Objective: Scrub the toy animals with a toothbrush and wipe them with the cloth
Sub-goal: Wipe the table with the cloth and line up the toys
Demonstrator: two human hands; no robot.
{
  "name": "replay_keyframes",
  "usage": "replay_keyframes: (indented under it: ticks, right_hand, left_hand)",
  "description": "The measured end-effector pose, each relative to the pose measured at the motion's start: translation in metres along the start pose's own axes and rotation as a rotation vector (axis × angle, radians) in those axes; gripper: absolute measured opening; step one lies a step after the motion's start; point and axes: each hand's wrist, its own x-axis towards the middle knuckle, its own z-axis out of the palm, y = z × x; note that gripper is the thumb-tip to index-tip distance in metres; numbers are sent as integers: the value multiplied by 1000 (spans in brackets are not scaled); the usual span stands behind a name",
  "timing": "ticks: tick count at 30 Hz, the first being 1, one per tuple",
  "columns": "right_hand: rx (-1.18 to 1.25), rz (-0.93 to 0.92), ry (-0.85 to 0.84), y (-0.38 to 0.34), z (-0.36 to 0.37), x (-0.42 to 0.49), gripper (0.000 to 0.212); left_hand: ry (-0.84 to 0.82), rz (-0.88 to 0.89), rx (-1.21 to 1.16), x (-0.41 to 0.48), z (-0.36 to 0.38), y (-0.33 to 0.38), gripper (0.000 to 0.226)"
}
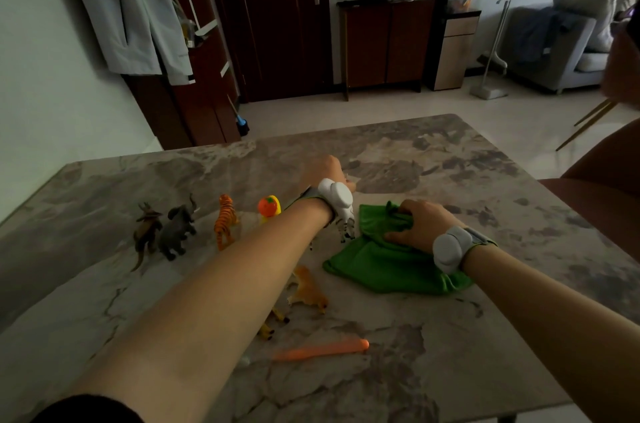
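My right hand [417, 226] grips a bunched fold of the green cloth [381, 266], which lies on the marble table [450, 336]. My left hand [323, 171] reaches forward past a zebra toy [347, 228] that stands under its wrist; its fingers curl down and hide whatever is in them. An orange toothbrush [322, 350] lies near the front. A tan animal [310, 291] lies on its side, and a giraffe [273, 322] is partly hidden under my left forearm. A tiger [225, 220], an elephant [178, 228] and a brown horned animal [147, 232] stand at the left.
A yellow toy with an orange on it [269, 207] stands beside my left wrist. Beyond the table are a dark door [277, 17], a wooden cabinet [384, 44], a floor lamp [498, 34] and a grey sofa [561, 44]. A chair [595, 200] stands at the right.
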Motion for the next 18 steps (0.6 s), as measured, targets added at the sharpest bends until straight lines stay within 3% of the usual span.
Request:
replay_keyframes:
  ticks: [4,8,11,14,16,18]
  right_hand:
    - [65,30,-15,10,-5,4,46]
    - [-32,112,65,18,-13,6,39]
    - [-83,162,75,15,-17,2,49]
    - [-125,207,183,-2,-18,-4,66]
    - [-147,223,265,-24,-23,-6,70]
    - [-109,161,356,-53,-31,-7,56]
  left_hand:
    - [24,78,-88,-5,5,-7,22]
    - [11,31,-60,-9,4,-9,24]
    - [23,85,-147,-17,4,-11,45]
    - [72,33,-318,-34,-11,-15,59]
    - [208,-15,-306,-43,-30,-24,62]
    - [352,-53,-325,-45,-51,-48,53]
